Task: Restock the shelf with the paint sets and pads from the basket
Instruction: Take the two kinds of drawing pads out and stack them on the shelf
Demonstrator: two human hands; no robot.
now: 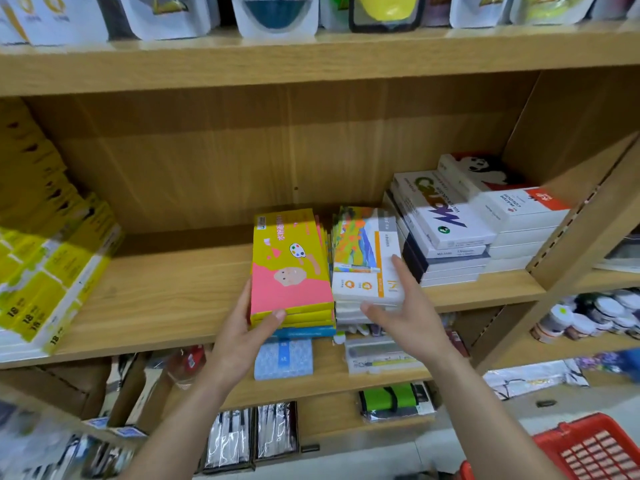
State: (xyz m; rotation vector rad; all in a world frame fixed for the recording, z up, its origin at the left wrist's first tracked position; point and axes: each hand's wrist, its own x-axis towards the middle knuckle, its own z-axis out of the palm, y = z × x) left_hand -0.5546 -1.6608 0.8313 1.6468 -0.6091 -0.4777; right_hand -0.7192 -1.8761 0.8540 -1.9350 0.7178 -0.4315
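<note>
Here, yellow-and-pink paint sets [291,268] stacked beside white pads [367,258].

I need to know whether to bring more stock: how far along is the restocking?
Two stacks already sit on the shelf: yellow-and-pink pads and white paint sets. The left hand and right hand are squaring them at the front edge. Only a corner of the red basket shows, so what remains cannot be told.

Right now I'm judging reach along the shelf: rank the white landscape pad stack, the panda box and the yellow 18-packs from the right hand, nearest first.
1. White landscape pad stack, under the right hand.
2. Panda box, back right.
3. Yellow 18-packs, far left.
</note>
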